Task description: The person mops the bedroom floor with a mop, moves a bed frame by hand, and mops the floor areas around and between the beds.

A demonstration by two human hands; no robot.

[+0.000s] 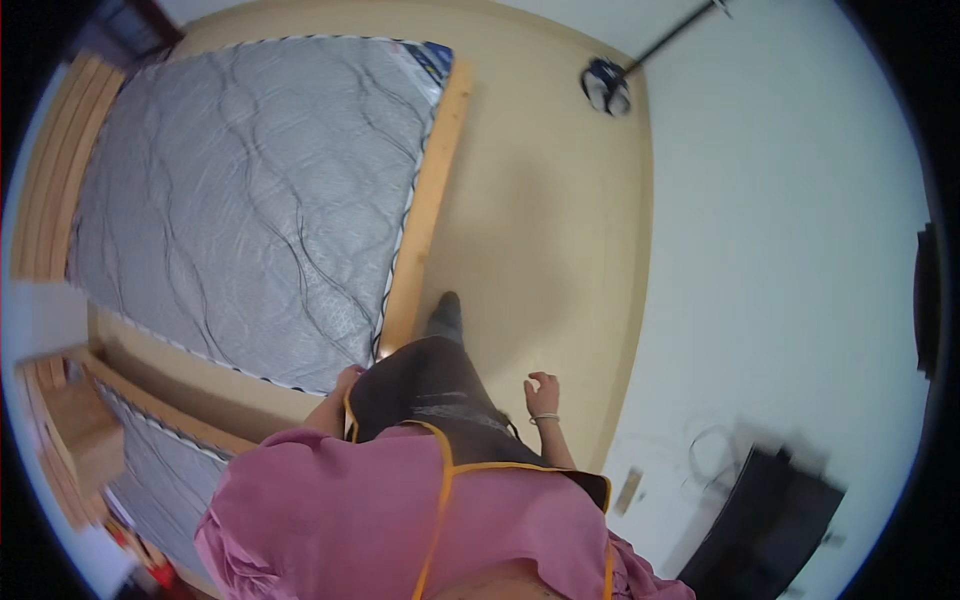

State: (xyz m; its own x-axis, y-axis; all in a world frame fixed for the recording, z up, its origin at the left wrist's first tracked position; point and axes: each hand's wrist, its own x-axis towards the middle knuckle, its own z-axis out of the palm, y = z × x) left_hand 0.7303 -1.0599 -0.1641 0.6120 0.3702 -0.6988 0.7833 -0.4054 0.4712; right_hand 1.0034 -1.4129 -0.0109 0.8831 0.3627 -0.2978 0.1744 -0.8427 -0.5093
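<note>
Floor underlies half-open right grip; left grip perhaps touches mattress.

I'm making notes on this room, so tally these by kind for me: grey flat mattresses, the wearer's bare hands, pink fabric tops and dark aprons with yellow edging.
Grey flat mattresses: 2
Bare hands, left hand and right hand: 2
Pink fabric top: 1
Dark apron with yellow edging: 1
Total: 6
</note>
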